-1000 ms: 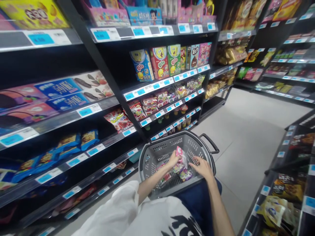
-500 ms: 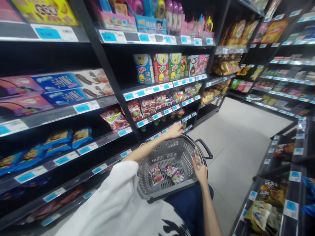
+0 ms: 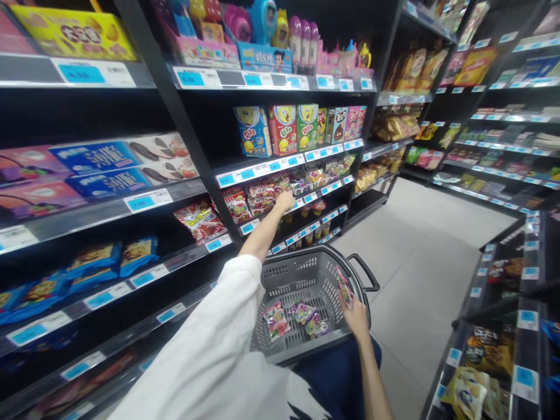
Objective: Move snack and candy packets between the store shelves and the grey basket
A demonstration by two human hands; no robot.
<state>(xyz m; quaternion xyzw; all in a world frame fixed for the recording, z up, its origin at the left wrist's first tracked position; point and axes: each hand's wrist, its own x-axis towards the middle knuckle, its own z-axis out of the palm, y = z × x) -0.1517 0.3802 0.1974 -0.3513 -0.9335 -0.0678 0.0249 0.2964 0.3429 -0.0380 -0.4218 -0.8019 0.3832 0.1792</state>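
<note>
My left hand (image 3: 285, 200) is stretched out to the snack shelf, its fingers closed at the lower edge of a small red and pink candy bag (image 3: 282, 182) in the row; its fingertips are partly hidden. In my right hand (image 3: 356, 318) is a pink and green candy packet (image 3: 343, 286), held upright inside the right wall of the grey shopping basket (image 3: 280, 353). On the basket floor lie a pink candy bag (image 3: 276, 320) and some purple candy bags (image 3: 306, 315). The basket sits by my lap, its black handle (image 3: 365, 273) swung out to the right.
Above the candy row stand cartoon snack boxes (image 3: 284, 129). Small cups (image 3: 315, 208) are on the shelf below. At the left are blue biscuit boxes (image 3: 98, 157) and a red candy bag (image 3: 200, 221). The tiled aisle floor (image 3: 420, 245) runs between these shelves and a low display (image 3: 485, 350).
My left hand has moved left and forward from above the basket's far rim to the candy row. My right hand still holds its packet, slightly lower. The view has shifted a little.
</note>
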